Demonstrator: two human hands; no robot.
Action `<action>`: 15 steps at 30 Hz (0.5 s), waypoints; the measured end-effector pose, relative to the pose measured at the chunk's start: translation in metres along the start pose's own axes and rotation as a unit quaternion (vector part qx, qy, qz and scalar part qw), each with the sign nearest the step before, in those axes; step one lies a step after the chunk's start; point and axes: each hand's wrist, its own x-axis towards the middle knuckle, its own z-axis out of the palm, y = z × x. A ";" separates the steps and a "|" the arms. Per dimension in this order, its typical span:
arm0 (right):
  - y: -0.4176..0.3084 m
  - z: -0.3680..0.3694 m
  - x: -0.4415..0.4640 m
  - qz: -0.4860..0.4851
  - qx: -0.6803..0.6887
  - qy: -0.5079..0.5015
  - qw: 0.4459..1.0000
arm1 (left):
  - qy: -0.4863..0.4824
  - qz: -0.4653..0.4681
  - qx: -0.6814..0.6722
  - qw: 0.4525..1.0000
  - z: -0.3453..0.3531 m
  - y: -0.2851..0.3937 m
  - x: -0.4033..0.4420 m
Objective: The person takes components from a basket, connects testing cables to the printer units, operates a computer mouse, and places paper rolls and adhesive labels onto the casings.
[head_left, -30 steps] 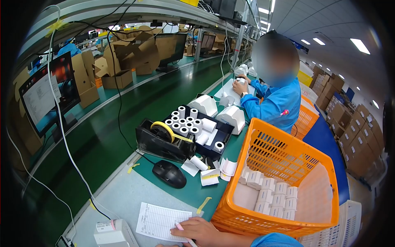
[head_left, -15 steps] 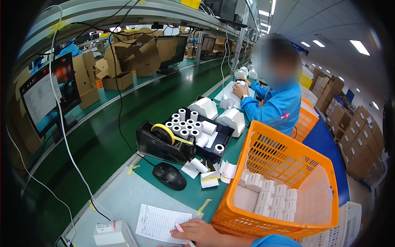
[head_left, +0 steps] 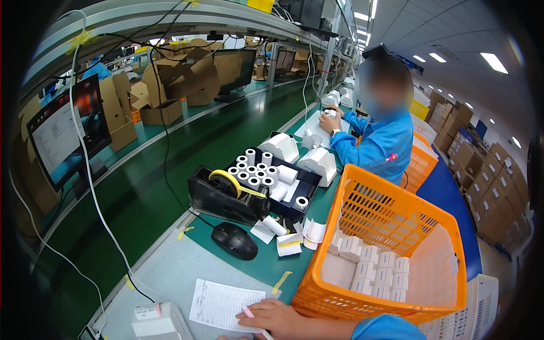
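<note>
Right hand [head_left: 279,321]: grip closed around a pen [head_left: 247,311], fingers over the near edge of the printed sheet [head_left: 218,305], which extends left of the grip. Left hand [head_left: 233,338]: barely in frame; its state cannot be told. Advisable: brace the sheet flat on the bench [head_left: 170,266], fingers clear of its rows.

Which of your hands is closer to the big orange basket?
The right hand. It holds a pen over the printed form, just beside the orange basket. The left hand is farther away, barely peeking in at the bottom edge.
</note>
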 end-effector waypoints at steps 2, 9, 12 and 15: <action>0.002 -0.001 0.000 -0.022 0.001 -0.006 1.000 | 0.013 0.012 -0.003 1.000 0.002 -0.002 -0.001; 0.002 0.001 0.001 -0.041 -0.039 -0.012 0.998 | 0.006 0.015 -0.019 1.000 -0.003 0.001 0.001; 0.002 0.005 -0.001 -0.043 -0.046 0.004 0.998 | 0.026 0.026 -0.031 0.999 -0.003 0.001 0.000; 0.002 0.008 -0.002 -0.031 -0.056 0.016 0.998 | 0.012 0.018 -0.021 1.000 0.000 -0.001 -0.001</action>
